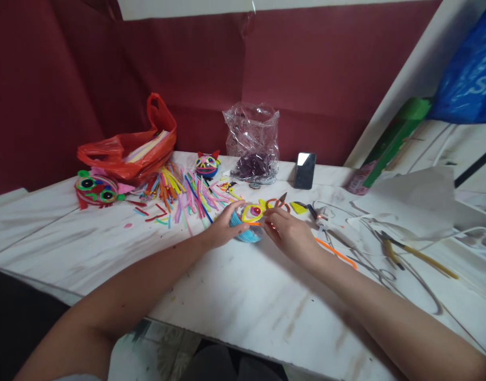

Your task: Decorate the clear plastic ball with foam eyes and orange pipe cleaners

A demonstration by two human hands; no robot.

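Blue ball [246,234] partly covered by the left hand [226,227]; middle of the orange strip [338,253] hidden under the right hand [287,230]. Blue bag [468,79], well beyond the right fingers, cut off by frame; white "S" legible, next letter incomplete. Left fingers and thumb curve around the ball's left side. Right fingers, bunched at its right, pinch the strip; palm faces down.
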